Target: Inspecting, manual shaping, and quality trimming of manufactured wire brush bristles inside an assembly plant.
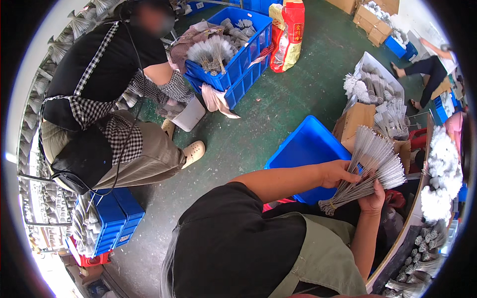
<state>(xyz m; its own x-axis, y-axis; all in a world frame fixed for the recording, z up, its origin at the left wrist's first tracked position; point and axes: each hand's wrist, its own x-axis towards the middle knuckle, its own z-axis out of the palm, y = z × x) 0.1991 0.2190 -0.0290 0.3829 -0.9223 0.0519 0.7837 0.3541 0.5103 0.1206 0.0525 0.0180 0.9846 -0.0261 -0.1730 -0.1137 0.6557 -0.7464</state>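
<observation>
Both my hands hold a fanned bundle of thin wire brushes (373, 161), silvery grey, over the right side of my lap. Its stems gather at a narrow end, tied with a yellowish band, and its bristly ends spread apart to the upper right. My left hand (339, 173) grips the bundle from the left, thumb laid across the stems. From below and the right, my right hand (372, 199) holds it with the thumb upright against the stems; its other fingers are partly hidden. Just beyond my left forearm stands a blue plastic bin (308, 144).
A cardboard box (358, 121) and a white crate (370, 60) of brush bundles stand beyond the bin. At my right, a bench holds white fluffy pieces (441, 174) and dark-lined bundles (420, 258). A seated co-worker (94, 74) is at left, near blue crates (248, 62).
</observation>
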